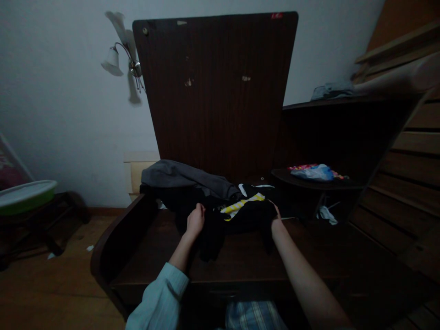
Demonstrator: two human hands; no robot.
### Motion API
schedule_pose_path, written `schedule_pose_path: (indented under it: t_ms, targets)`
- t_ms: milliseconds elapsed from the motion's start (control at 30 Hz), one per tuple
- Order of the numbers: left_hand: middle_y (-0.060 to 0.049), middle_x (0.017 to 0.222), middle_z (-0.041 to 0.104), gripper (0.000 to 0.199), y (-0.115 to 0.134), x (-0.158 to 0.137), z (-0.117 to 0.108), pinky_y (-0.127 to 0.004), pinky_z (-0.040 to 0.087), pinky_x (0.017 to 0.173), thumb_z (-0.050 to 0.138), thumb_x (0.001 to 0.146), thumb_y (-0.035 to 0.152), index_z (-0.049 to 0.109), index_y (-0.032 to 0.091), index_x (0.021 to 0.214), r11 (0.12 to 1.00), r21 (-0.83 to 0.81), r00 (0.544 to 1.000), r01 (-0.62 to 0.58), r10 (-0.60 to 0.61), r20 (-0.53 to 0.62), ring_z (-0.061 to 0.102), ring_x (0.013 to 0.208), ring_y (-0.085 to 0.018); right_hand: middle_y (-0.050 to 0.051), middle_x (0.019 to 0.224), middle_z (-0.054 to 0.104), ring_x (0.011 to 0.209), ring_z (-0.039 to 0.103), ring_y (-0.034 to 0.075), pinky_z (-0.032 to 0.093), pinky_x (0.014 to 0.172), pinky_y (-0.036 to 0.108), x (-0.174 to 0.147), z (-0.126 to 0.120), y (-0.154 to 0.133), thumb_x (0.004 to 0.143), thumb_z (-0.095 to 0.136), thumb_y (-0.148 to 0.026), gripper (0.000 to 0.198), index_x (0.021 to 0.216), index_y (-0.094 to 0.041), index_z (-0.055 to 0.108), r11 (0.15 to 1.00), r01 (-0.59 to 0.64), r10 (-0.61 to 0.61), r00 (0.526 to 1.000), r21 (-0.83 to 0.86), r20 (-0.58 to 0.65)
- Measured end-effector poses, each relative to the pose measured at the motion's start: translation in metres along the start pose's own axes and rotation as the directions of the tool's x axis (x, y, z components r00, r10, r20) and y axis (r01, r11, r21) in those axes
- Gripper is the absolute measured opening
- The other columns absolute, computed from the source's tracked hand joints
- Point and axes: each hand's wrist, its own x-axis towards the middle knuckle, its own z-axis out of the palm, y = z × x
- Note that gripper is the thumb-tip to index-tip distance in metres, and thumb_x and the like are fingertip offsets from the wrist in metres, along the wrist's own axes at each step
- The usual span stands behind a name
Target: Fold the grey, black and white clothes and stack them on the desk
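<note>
A black garment (247,219) with a yellow-and-white striped patch (240,207) lies bunched on a dark wooden desk (158,259). At its left side, my left hand (195,221) is closed, fingers curled in against the black cloth. My right hand (276,215) is at the garment's right end, its fingers mostly hidden behind the cloth, which drapes down in front. Behind my left hand, a dark grey piece of clothing (185,176) is heaped toward the back left of the desk. White trim (243,189) shows on dark fabric behind the striped patch.
A tall brown board (220,91) stands upright behind the desk. At the right, a curved shelf (282,176) carries a colourful plastic bag (316,172). A green-and-white basin (29,196) rests on a stool (37,229) at far left. A wall lamp (113,62) hangs near the board.
</note>
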Motion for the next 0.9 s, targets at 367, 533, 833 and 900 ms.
schedule_pose_path:
  t_ms: [367, 533, 833, 900]
  targets:
    - [0.001, 0.068, 0.053, 0.004, -0.036, 0.006, -0.043, -0.024, 0.043, 0.065, 0.04, 0.077, 0.023, 0.042, 0.021, 0.074, 0.834, -0.549, 0.933, -0.058, -0.15, -0.326, 0.055, 0.067, -0.014, -0.003, 0.057, 0.057, 0.057, 0.054, 0.017, 0.042, 0.055, 0.028, 0.001, -0.003, -0.016, 0.052, 0.062, -0.054, 0.036, 0.065, -0.022, 0.053, 0.975, -0.179, 0.198, 0.967, 0.132, -0.158]
    - [0.003, 0.068, 0.05, 0.007, -0.059, 0.018, -0.104, -0.024, 0.042, 0.066, 0.043, 0.075, 0.028, 0.043, 0.02, 0.075, 0.842, -0.506, 0.893, -0.19, -0.066, -0.445, 0.052, 0.067, -0.014, -0.001, 0.063, 0.058, 0.063, 0.054, 0.017, 0.04, 0.062, 0.028, 0.016, -0.047, -0.056, 0.055, 0.062, -0.052, 0.034, 0.066, -0.02, 0.057, 0.989, -0.034, 0.031, 0.999, -0.143, -0.021]
    - [0.001, 0.07, 0.052, 0.006, -0.046, 0.026, -0.158, -0.026, 0.041, 0.07, 0.042, 0.077, 0.026, 0.043, 0.02, 0.077, 0.898, -0.321, 0.839, -0.302, 0.091, -0.537, 0.052, 0.068, -0.014, 0.001, 0.07, 0.059, 0.073, 0.054, 0.019, 0.04, 0.068, 0.03, 0.034, -0.055, -0.109, 0.069, 0.052, -0.049, 0.028, 0.071, -0.021, 0.056, 0.924, 0.183, -0.23, 0.967, -0.335, -0.108]
    - [0.001, 0.071, 0.053, 0.008, -0.053, 0.028, -0.158, -0.027, 0.042, 0.071, 0.042, 0.078, 0.027, 0.044, 0.02, 0.078, 0.906, -0.301, 0.833, -0.299, 0.094, -0.546, 0.053, 0.068, -0.014, 0.002, 0.073, 0.059, 0.074, 0.053, 0.018, 0.04, 0.069, 0.029, 0.033, -0.051, -0.114, 0.071, 0.051, -0.047, 0.026, 0.073, -0.021, 0.056, 0.919, 0.209, -0.252, 0.963, -0.335, -0.091]
